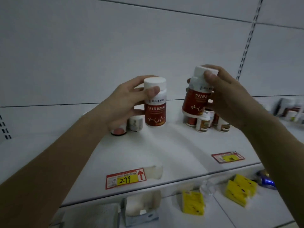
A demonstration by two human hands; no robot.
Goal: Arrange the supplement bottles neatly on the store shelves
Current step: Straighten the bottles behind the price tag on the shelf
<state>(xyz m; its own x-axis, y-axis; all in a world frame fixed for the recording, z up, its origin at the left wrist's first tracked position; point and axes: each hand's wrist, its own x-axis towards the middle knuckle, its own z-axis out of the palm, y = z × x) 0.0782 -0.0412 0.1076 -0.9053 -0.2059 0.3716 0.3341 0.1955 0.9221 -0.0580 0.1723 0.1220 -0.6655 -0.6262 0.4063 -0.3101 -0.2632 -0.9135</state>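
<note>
Holding two red-labelled bottles: my left hand (126, 99) grips one bottle (155, 102) upright, my right hand (230, 96) grips another (196, 96) tilted, cap up-right. Shelf tag (125, 178) reads "299".

Single head-worn cam, wide-angle, faces forward and slightly down at a white shelf (172, 145) and its back panel (115, 55). Close range: both forearms enter from the bottom corners and reach toward centre frame. Lower shelf (213, 216) is visible along the bottom edge. No second view, no overlap.
</note>
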